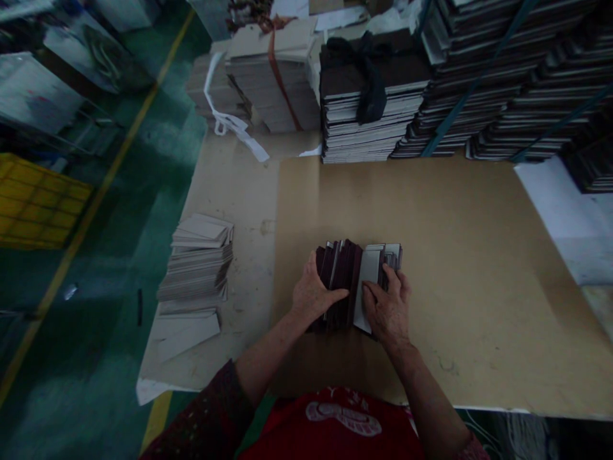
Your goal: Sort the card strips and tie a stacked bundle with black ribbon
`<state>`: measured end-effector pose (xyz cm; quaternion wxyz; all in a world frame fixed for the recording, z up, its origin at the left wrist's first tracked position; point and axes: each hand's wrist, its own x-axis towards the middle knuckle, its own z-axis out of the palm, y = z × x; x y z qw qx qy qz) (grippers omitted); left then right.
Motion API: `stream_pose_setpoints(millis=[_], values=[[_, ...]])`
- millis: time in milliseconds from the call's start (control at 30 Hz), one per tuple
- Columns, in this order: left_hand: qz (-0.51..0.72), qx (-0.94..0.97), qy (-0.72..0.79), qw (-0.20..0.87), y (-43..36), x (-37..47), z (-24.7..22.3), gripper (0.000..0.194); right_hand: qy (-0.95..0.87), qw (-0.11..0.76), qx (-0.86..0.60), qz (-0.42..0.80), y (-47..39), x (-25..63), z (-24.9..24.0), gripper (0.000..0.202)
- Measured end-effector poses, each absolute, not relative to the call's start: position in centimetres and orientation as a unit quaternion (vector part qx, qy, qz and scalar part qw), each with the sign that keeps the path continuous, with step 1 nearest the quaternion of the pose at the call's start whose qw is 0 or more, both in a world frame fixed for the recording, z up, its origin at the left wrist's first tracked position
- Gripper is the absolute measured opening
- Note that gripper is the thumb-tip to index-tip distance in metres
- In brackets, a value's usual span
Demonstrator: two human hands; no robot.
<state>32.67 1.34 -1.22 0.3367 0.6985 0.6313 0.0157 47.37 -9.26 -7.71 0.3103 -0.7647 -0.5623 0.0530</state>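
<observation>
Single head-worn view, steeply down, close over the table (479, 255).

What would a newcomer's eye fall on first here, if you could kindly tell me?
First the left hand and right hand, pressed against either side of a dark card bundle on the brown table. Then the tied stacks along the far edge, and the grey pile to the left.

A thick bundle of dark card pieces (342, 281) stands on edge on the tan board, packed tight side by side. One pale grey piece (368, 287) faces up among them, tilted, splitting the bundle near its right end.
</observation>
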Motion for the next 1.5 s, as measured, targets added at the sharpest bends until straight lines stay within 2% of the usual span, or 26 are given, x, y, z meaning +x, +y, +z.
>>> stream_pose_setpoints(millis=[133,333,467,567,633,767,967,1267,1367,1500], values=[[0.024,0.698,0.63,0.34,1.3,32.8,-1.4,0.122,-0.546,0.334,-0.765,0.073,-9.9,48.0,-8.7,0.022],[0.046,0.697,0.624,0.351,1.1,32.7,-1.7,0.122,-0.494,0.301,-0.813,0.072,-10.0,46.2,-7.9,0.02],[0.056,0.693,0.627,0.351,1.1,32.7,-1.8,0.122,-0.511,0.352,-0.779,0.088,-9.4,44.8,-6.8,0.035],[0.06,0.689,0.63,0.353,1.1,32.8,-1.8,0.119,-0.489,0.319,-0.805,0.107,-8.8,44.1,-6.2,0.048],[0.061,0.69,0.628,0.354,1.1,32.9,-1.8,0.117,-0.473,0.297,-0.822,0.11,-8.5,43.8,-6.0,0.05],[0.074,0.694,0.621,0.356,1.0,32.7,-2.0,0.121,-0.464,0.316,-0.811,0.163,-8.3,44.1,-5.7,0.044],[0.068,0.694,0.62,0.361,1.0,32.4,-2.3,0.124,-0.427,0.243,-0.83,0.265,-8.3,45.5,-5.1,0.057],[0.08,0.696,0.607,0.375,1.2,32.2,-2.5,0.119,-0.489,0.191,-0.81,0.261,-7.7,44.7,-5.1,0.036],[0.097,0.697,0.598,0.384,1.3,32.1,-2.6,0.113,-0.468,0.181,-0.82,0.275,-7.2,44.7,-4.8,0.038],[0.095,0.692,0.608,0.378,1.2,32.2,-2.6,0.116,-0.448,0.184,-0.826,0.289,-6.5,45.0,-4.7,0.037]])
